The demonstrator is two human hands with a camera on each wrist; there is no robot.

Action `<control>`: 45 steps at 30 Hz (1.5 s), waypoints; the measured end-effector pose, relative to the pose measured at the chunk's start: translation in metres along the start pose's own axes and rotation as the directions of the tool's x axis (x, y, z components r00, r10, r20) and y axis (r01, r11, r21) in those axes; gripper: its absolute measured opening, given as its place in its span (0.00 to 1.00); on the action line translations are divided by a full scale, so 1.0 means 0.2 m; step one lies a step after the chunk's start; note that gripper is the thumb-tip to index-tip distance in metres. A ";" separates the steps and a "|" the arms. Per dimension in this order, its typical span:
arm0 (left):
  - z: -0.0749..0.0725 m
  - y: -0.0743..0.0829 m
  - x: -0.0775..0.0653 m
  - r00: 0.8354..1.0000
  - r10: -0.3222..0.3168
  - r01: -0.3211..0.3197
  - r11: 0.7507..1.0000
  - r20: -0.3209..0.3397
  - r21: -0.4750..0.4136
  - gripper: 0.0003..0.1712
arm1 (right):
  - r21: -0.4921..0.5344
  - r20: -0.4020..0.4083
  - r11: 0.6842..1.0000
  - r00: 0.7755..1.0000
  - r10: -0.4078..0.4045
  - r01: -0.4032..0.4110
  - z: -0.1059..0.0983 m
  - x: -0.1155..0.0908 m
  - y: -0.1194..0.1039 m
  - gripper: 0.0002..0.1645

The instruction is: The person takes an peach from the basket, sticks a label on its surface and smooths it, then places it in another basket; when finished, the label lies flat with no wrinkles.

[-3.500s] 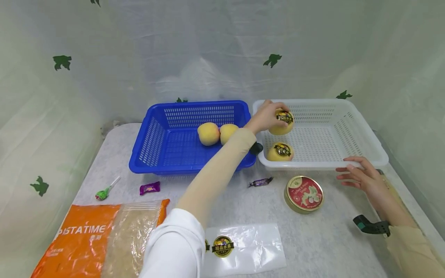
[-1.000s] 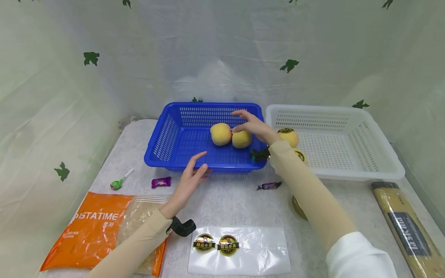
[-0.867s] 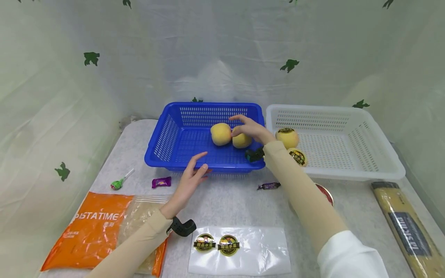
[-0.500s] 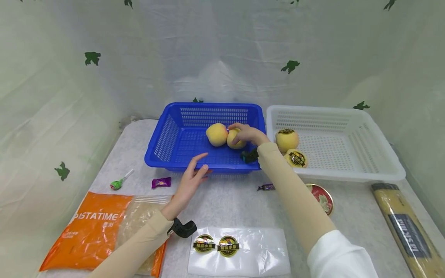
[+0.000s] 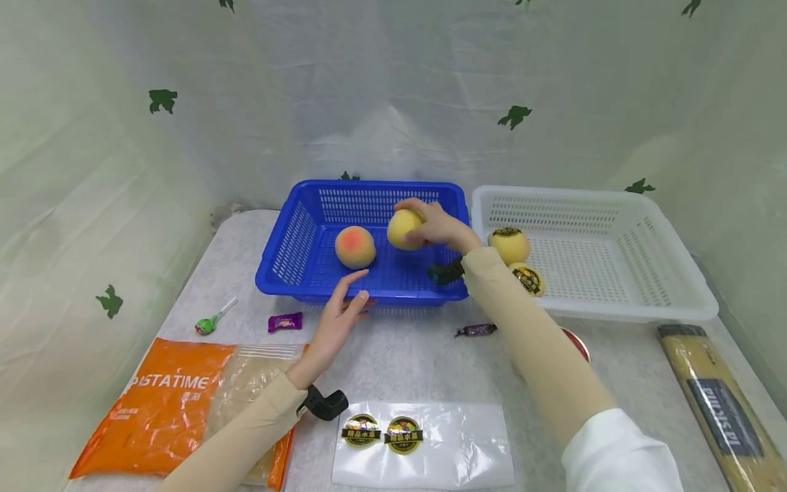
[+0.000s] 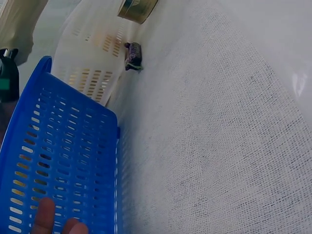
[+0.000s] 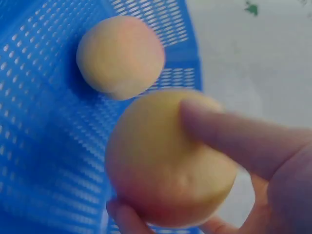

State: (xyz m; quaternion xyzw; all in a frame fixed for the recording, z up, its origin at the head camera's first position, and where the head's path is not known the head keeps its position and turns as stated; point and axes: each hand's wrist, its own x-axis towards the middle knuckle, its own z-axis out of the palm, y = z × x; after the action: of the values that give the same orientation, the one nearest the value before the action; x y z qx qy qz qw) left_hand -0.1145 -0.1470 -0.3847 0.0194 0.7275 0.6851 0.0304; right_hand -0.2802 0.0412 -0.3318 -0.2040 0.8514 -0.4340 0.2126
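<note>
My right hand (image 5: 435, 224) grips a yellow peach (image 5: 404, 229) above the floor of the blue basket (image 5: 363, 298). In the right wrist view the thumb presses one side of this peach (image 7: 165, 161), with fingertips under it. A second peach (image 5: 355, 247), with a red blush on top, lies in the basket to the left, apart from the held one. My left hand (image 5: 335, 321) rests at the basket's front rim with its fingers extended, holding nothing. In the white basket (image 5: 602, 311) on the right sit two peaches with black-and-gold stickers, one behind the other (image 5: 508, 244).
In front lie a purple candy (image 5: 285, 322), a lollipop (image 5: 208, 325), a dark wrapped candy (image 5: 476, 330) and a clear sheet with two stickers (image 5: 455, 444). An orange bag (image 5: 154, 410) is at left, a long pasta-like pack (image 5: 722, 403) at right. My right forearm partly covers a round tin (image 5: 576, 344).
The right hand let go of a stickered peach in the white basket, moved to the blue basket and lifted a peach there. The other peach rolled left. The left hand came to the blue basket's front.
</note>
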 end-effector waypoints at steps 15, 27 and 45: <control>0.00 -0.03 0.01 0.999 0.036 -0.036 0.999 0.006 -0.010 0.22 | 0.048 -0.049 0.969 0.970 -0.239 0.241 -0.10 -0.42 -0.06 0.39; 0.01 0.03 -0.01 0.999 0.037 -0.037 0.999 0.003 0.022 0.22 | 0.082 0.038 0.945 0.947 -0.320 0.316 0.15 -0.79 0.14 0.38; -0.02 -0.07 0.02 0.998 0.048 -0.050 0.997 0.036 0.051 0.25 | -0.277 0.008 0.916 0.954 -0.299 0.290 0.45 -0.86 0.34 0.40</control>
State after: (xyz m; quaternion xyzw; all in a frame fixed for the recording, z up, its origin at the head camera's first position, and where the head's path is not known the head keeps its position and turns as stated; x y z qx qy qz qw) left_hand -0.1181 -0.1523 -0.3985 0.0499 0.7438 0.6661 0.0256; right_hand -0.0995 0.1109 -0.4044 -0.3498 0.8663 -0.3421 0.1000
